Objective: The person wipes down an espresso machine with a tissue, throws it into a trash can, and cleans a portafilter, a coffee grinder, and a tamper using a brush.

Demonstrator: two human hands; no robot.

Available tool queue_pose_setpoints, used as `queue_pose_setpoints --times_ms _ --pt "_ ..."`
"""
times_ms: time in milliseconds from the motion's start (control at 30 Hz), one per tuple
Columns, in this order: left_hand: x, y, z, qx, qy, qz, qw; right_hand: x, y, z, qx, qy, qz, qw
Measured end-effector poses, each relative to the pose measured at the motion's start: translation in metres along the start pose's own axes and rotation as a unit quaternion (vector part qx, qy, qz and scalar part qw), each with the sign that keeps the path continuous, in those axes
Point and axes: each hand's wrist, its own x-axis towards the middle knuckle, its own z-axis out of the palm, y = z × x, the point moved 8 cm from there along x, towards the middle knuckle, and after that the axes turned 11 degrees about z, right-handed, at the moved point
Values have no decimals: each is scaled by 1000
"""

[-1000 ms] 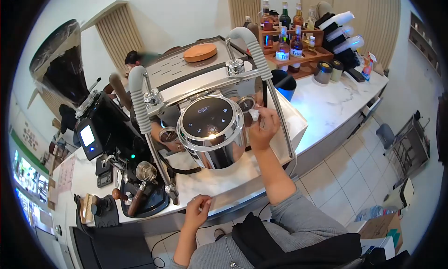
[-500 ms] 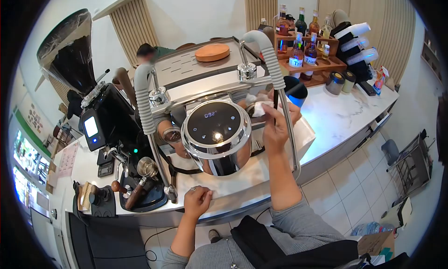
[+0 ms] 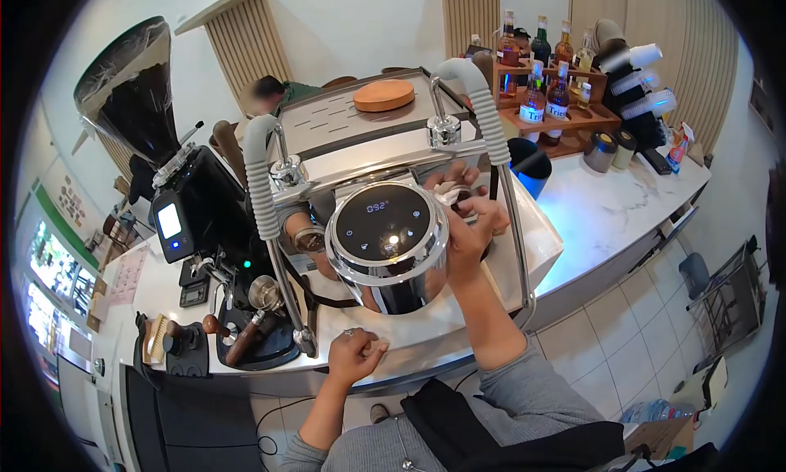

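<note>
A chrome espresso machine (image 3: 385, 165) with a round black display (image 3: 383, 218) reading 092 stands before me on the counter. My right hand (image 3: 475, 230) reaches in beside the display. Its fingers press a crumpled white tissue (image 3: 448, 196) against the machine's front, by the right round gauge; the hand partly hides both, and its reflection shows in the chrome. Another gauge (image 3: 309, 239) sits left of the display. My left hand (image 3: 358, 354), wearing a ring, hovers at or rests near the counter's front edge, fingers curled with nothing visible in them.
Left of the machine stand a black coffee grinder (image 3: 201, 202), a portafilter (image 3: 250, 329) on a dark mat and a brush (image 3: 155, 341). Syrup bottles (image 3: 532, 103) fill a wooden rack at the back right. Steam wands (image 3: 524, 251) flank the front. A person (image 3: 282, 91) sits beyond.
My right hand has shifted slightly left and down with the tissue, closer to the display. My left hand has moved slightly right and its fingers have loosened a little. The view has shifted slightly.
</note>
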Motion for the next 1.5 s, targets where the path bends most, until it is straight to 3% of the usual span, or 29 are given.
queue_pose_setpoints --times_ms 200,267,400,433,467,667,867,933,1000,1067,1200,1267,1333,1400,1433,1500 --pt "2 3 2 28 -12 4 1000 32 -1 1 -11 54 21 998" --pt "3 3 1 38 -11 2 999 37 7 7 36 35 99 994" --pt "5 4 2 42 -12 8 999 42 -13 7 19 38 26 999" --pt "4 5 2 40 -12 4 999 45 -22 2 -56 52 -36 996" --pt "4 5 2 39 -13 2 999 47 -17 2 -58 51 -34 996" --pt "1 5 0 46 -3 23 999 40 17 -20 -101 117 67 986" --pt "5 11 -2 55 4 42 998 -19 53 -31 -142 73 128 979" --pt "5 11 -2 40 3 34 999 -40 66 -27 -256 11 193 947" --pt "5 12 -3 43 3 47 998 -45 60 -31 -271 -8 190 944" --pt "5 12 -1 37 -11 43 998 -57 71 -26 -290 -134 262 911" --pt "2 12 1 41 -21 46 998 -101 70 -14 -206 -161 286 922" --pt "1 13 0 36 -20 62 997 -113 52 -8 -214 -148 217 941" --pt "-2 15 -4 11 -26 73 997 -103 27 -14 -226 -121 219 942" --pt "-10 13 -11 -103 -34 68 992 -118 51 -12 -269 -226 353 867" --pt "-26 4 -12 -160 -37 44 985 -124 68 -14 -187 -189 346 900" --pt "-54 3 -25 -216 -89 17 972 -123 74 -20 -226 -171 360 889"
